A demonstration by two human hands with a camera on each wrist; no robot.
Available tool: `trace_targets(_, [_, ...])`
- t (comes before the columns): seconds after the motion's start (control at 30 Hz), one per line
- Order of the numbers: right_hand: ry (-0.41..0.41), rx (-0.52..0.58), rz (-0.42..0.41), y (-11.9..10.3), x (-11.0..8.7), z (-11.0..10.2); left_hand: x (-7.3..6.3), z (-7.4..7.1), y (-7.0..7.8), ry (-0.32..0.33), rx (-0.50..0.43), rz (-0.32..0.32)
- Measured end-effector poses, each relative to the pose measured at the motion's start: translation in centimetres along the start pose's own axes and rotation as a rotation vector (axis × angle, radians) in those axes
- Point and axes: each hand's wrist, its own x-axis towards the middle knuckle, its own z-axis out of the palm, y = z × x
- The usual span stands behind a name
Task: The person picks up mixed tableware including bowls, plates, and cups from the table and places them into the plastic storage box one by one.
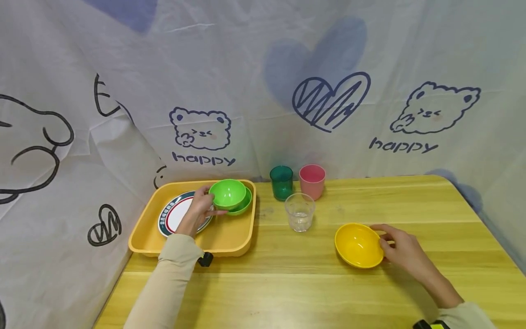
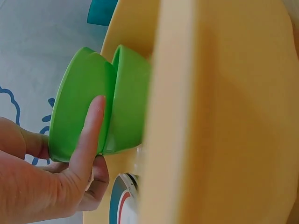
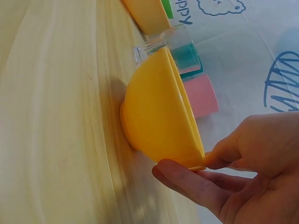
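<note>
Over the right part of a yellow-orange tray [image 1: 230,242], my left hand [image 1: 199,208] pinches a green bowl [image 1: 227,193] by its left edge. A second green bowl [image 2: 131,102] sits in the tray just under it; the upper one overlaps its rim. Beside them in the tray lies a white plate [image 1: 181,212] with a dark patterned rim, partly covered by my left hand. On the right, my right hand [image 1: 404,251] grips the rim of a yellow bowl [image 1: 359,245], thumb and fingers on either side. In the right wrist view this bowl [image 3: 154,107] is slightly tilted, close to the tabletop.
Between the tray and the yellow bowl stand a teal cup [image 1: 281,183], a pink cup [image 1: 312,182] and a clear cup [image 1: 300,214]. The wooden table [image 1: 287,292] meets a printed cloth [image 1: 255,91] at the back and left.
</note>
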Motion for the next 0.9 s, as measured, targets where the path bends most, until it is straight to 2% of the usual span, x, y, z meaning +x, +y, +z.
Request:
trace_targets(0.2, [0.013,0.016,-0.004,0.3,-0.4,-0.1,0.2,0.2,-0.3,-0.015,0.018,-0.023])
trace_targets(0.5, [0.031,0.076,0.011,-0.2,-1.0,-0.9,0.5,-0.2,-1.3,-0.039,-0.018,-0.058])
trace_targets(0.77, [0.065,0.095,0.026,-0.9,-1.2,-2.5,0.4,-0.3,-1.3,-0.06,-0.016,-0.023])
trace_targets(0.9, [0.075,0.104,0.044,-1.1,-1.2,-3.3,0.2,-0.4,-1.4,-0.054,0.014,-0.009])
